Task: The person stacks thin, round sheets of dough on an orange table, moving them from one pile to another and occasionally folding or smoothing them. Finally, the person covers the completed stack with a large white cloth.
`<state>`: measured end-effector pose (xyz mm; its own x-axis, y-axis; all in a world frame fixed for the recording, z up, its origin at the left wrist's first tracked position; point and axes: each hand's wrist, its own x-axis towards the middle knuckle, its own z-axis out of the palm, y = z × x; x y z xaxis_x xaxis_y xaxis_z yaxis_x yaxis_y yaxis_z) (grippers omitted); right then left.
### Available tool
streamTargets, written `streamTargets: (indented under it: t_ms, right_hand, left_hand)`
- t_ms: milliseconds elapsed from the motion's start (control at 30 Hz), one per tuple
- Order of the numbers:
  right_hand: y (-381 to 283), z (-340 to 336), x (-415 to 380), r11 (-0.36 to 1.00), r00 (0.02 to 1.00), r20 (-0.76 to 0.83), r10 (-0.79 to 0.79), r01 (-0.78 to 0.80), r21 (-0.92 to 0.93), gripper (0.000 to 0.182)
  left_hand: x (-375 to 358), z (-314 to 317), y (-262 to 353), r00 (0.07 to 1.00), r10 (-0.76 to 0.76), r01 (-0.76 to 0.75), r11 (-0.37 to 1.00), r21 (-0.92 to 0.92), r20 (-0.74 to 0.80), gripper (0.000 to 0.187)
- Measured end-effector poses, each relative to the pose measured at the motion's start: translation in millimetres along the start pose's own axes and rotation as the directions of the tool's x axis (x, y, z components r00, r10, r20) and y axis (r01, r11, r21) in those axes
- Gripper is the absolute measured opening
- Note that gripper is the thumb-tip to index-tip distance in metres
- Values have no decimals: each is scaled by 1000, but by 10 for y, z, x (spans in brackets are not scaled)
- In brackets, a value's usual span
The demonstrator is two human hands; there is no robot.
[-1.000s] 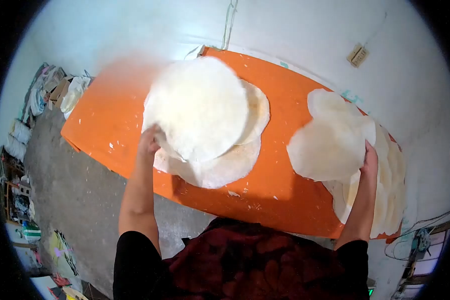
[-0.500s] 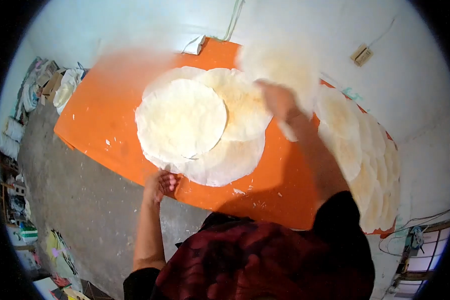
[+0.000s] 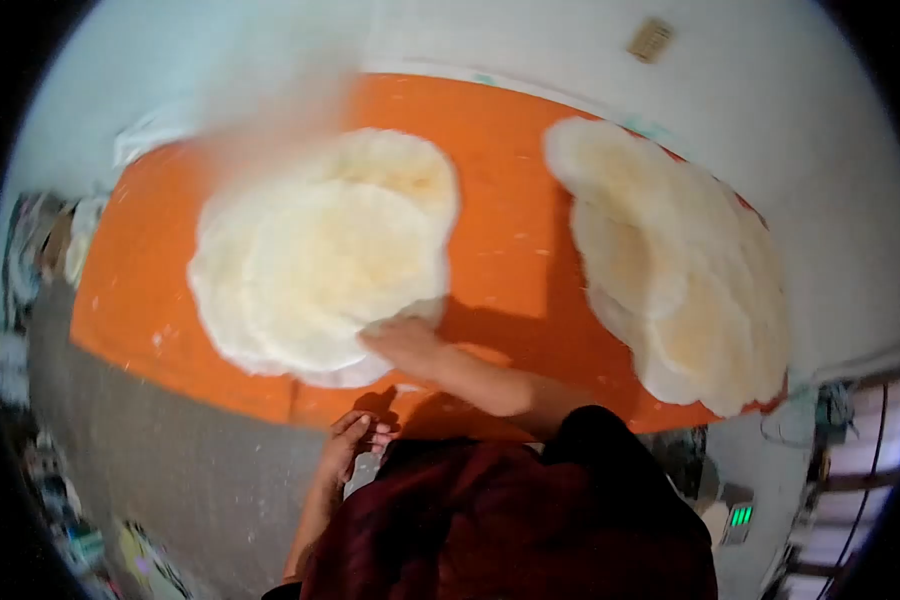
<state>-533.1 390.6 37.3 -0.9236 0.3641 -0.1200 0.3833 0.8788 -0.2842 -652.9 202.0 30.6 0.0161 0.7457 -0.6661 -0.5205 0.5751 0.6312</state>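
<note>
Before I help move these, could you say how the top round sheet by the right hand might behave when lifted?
The top round sheet looks thin, so it is probably light for its width. Pale flecks on the orange table hint that it may be brittle. Lying flat, it seems unlikely to roll.

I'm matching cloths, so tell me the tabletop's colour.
The tabletop is plain orange, showing best in the head view, between the pale rounds.
</note>
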Motion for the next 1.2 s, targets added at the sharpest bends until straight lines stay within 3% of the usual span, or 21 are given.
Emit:
streamTargets:
  t_ms: [67, 167, 200, 233, 267, 300, 333, 367, 433, 533, 633, 767, 833, 933, 1033, 1167, 1200]
  right_hand:
    - [7, -336, -283, 968, 996, 13, 90, -91, 232, 44]
    - [647, -583, -685, 896, 955, -179, 236, -143, 421, 50]
    - [1012, -595, -874, 836, 901, -288, 324, -131, 532, 49]
    - [1440, -545, -1092, 860, 825, -342, 449, -297, 414, 47]
    - [1806, -708, -1351, 789, 755, -275, 595, -483, 380, 43]
    - [2356, -464, -1591, 785, 631, -471, 617, -540, 304, 42]
    - [2808, -365, -1803, 617, 466, -435, 770, -717, 325, 43]
    - [3070, -489, -2044, 564, 441, -436, 784, -800, 204, 48]
    - [3300, -765, -2269, 463, 382, -399, 834, -878, 125, 55]
    - [3753, -685, -2198, 488, 393, -523, 757, -872, 51, 61]
    - [4080, -609, -2044, 474, 382, -507, 772, -879, 58, 67]
    - [4369, -623, -1938, 558, 518, -231, 824, -813, 166, 74]
    - [4167, -904, -1919, 582, 576, -94, 812, -789, 194, 79]
    - [4054, -1045, -1737, 522, 509, -119, 853, -833, 183, 82]
    - [4098, -967, -1391, 415, 412, -86, 907, -909, 21, 81]
    - [4313, -661, -1062, 429, 419, -242, 875, -903, -12, 74]
    - [4341, -662, -1065, 444, 417, -301, 857, -896, 24, 68]
  left_hand:
    - [133, 340, 34, 999, -37, 35, 995, 96, 17, 18]
    - [249, 756, 31, 997, -70, 67, 986, 151, 20, 19]
    - [235, 935, 66, 997, -54, 43, 978, 205, 49, 22]
    - [281, 1053, 44, 996, -72, 58, 971, 233, 51, 24]
    - [316, 1138, -1, 995, -87, 71, 964, 257, 50, 25]
    - [347, 1210, -52, 994, -99, 83, 957, 278, 45, 27]
    - [385, 1267, -114, 991, -133, 127, 953, 275, 1, 28]
    - [366, 1411, -102, 993, -115, 122, 942, 312, -39, 28]
    - [444, 1431, -318, 986, -154, 165, 964, 208, -71, 28]
    - [426, 1587, -446, 975, -153, 178, 973, 149, -162, 29]
    - [376, 1767, -402, 928, -220, 256, 963, 87, -300, 27]
    - [366, 1888, -337, 914, -270, 264, 963, -59, -302, 24]
    - [426, 1944, -315, 902, -285, 289, 957, -37, -323, 25]
    - [553, 2146, -204, 862, -329, 362, 932, 15, -387, 27]
    - [686, 2311, -75, 869, -315, 369, 926, 76, -381, 25]
    - [723, 2181, -111, 946, -148, 212, 955, 205, -289, 27]
    - [715, 2169, -85, 931, -186, 256, 946, 197, -314, 28]
